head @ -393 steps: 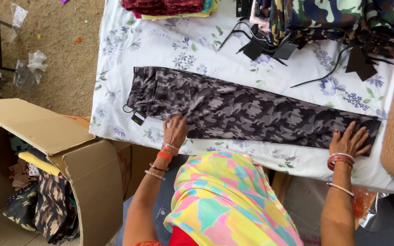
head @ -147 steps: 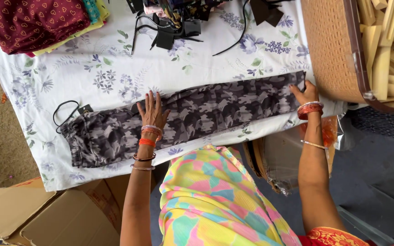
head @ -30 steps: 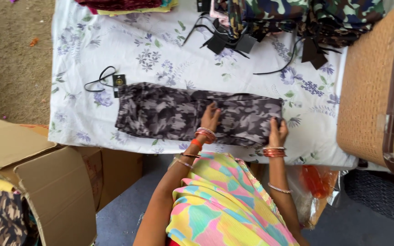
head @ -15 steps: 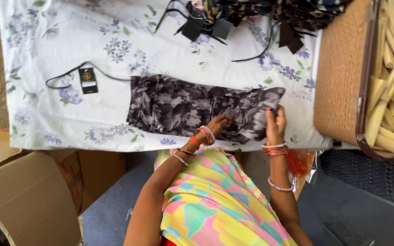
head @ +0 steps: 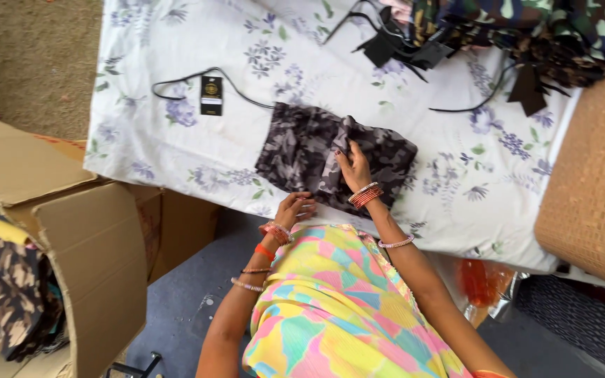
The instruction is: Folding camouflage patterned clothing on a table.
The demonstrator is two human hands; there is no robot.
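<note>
While the head view looks straight down over a bright patterned sleeve, the scene reads near to far:

Left hand: fingers loosely curled at the table's near edge, holding nothing, just touching or just short of the garment's hem; hard to tell which.

Right hand: fingers together, pressed flat on the cloth, pinning a raised fold.

Folded garment: grey-and-black camouflage print, doubled into a squat packet, rumpled at centre, lying near the front edge of the floral sheet.

Black tag: at ten o'clock from the garment, on a black cord.

Camouflage pile: at one o'clock, well apart.
</note>
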